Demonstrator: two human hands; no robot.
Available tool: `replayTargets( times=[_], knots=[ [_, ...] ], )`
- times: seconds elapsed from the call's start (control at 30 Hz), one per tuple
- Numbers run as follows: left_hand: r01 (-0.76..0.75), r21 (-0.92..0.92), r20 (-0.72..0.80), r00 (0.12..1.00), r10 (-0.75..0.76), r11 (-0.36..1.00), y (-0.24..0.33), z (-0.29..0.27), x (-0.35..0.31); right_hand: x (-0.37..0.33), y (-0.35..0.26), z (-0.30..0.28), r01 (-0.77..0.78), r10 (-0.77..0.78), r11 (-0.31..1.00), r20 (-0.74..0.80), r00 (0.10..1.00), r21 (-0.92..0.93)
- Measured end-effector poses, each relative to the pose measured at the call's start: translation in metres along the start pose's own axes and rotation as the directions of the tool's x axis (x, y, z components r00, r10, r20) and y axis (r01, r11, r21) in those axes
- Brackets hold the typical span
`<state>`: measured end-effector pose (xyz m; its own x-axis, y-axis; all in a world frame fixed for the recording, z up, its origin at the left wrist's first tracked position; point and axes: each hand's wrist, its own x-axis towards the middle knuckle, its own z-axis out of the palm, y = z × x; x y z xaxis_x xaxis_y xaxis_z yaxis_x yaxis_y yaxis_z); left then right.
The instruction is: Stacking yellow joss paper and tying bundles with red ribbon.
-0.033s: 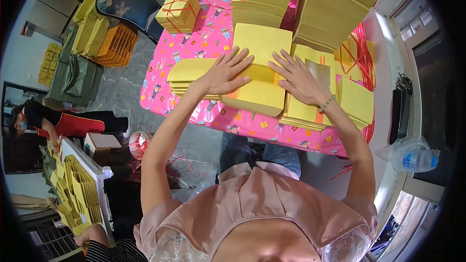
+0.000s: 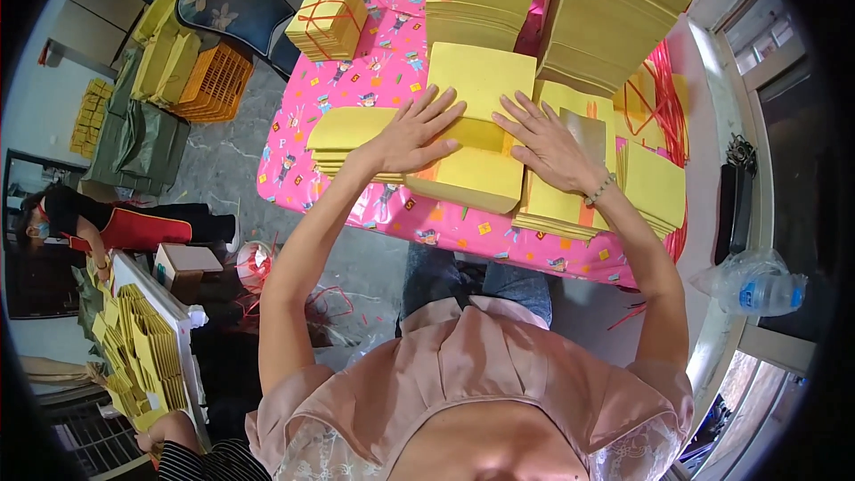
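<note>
Both of my hands lie on a yellow paper stack (image 2: 476,174) close to the near edge of the table. My left hand (image 2: 415,134) is flat on its left side with the fingers spread. On the right side, my right hand (image 2: 554,144) also has its fingers stretched out and touches the paper. Between the hands the yellow sheets look creased or dipped. A lower yellow paper pile (image 2: 352,129) sits beside my left hand. Under and beyond my right hand is another yellow paper pile (image 2: 561,209) with orange marks. Neither hand grips anything.
Tall yellow paper stacks (image 2: 485,0) stand at the back of the pink patterned tablecloth (image 2: 285,160). A bundle tied with red string (image 2: 328,22) is at the far left. Red strings (image 2: 668,98) hang at the right. Other people work at a white table (image 2: 191,347) on the left.
</note>
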<state>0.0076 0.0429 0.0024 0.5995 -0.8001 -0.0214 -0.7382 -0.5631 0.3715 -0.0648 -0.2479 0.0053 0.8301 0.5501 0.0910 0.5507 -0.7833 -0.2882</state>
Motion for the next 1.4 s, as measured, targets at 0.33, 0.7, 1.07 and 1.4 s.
replayTargets(
  times=[0.33,0.7,1.07,1.4],
  knots=[
    [-0.021,-0.381,-0.127,0.992,-0.029,0.924,-0.009,-0.012,0.004,0.017,-0.004,-0.012,0.041,-0.075,0.987,-0.218,0.973,-0.158],
    [0.338,-0.53,-0.348,0.75,-0.563,0.778,0.0,-0.025,0.03,0.036,0.006,-0.005,0.149,-0.3,0.943,-0.571,0.764,-0.297],
    [-0.015,-0.972,-0.164,0.754,-0.636,0.233,-0.015,-0.034,0.012,0.052,-0.035,-0.023,0.195,-0.309,0.945,-0.526,0.792,-0.261],
    [0.041,-0.975,-0.14,0.645,-0.751,0.216,-0.065,-0.046,-0.083,0.113,-0.083,-0.006,0.309,-0.316,0.949,-0.212,0.925,-0.064]
  ],
)
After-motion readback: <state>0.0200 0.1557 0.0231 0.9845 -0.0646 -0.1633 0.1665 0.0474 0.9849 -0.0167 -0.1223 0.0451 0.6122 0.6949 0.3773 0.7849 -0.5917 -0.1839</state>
